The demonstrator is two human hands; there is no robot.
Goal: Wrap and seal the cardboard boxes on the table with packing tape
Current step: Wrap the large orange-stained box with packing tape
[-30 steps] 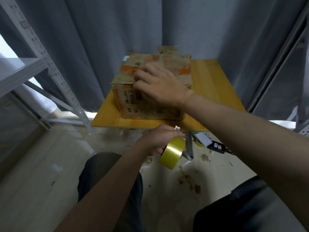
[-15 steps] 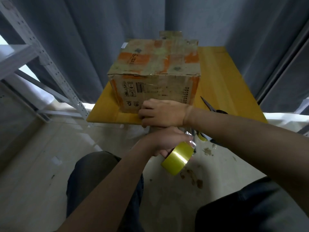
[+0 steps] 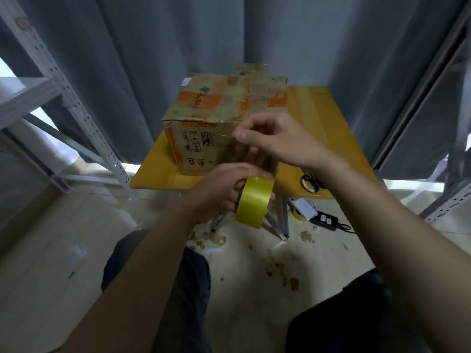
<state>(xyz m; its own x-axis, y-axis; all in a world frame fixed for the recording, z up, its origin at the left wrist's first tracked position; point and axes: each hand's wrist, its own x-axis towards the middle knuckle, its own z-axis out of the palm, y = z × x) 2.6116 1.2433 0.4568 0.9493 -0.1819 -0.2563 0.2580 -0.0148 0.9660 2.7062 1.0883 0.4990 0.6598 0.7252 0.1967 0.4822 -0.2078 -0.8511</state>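
The left hand (image 3: pixel 219 189) grips the yellow tape roll (image 3: pixel 253 200) with its fingers curled round it, just in front of the near edge of the table (image 3: pixel 313 115). Directly above it, the right hand (image 3: pixel 277 138) has thumb and fingers pinched together on the tape strip (image 3: pixel 257 159), a translucent length drawn up from the roll. The 1 cardboard box (image 3: pixel 216 110) stands on the table just beyond both hands, and scissors (image 3: pixel 309 183) lie under the right wrist.
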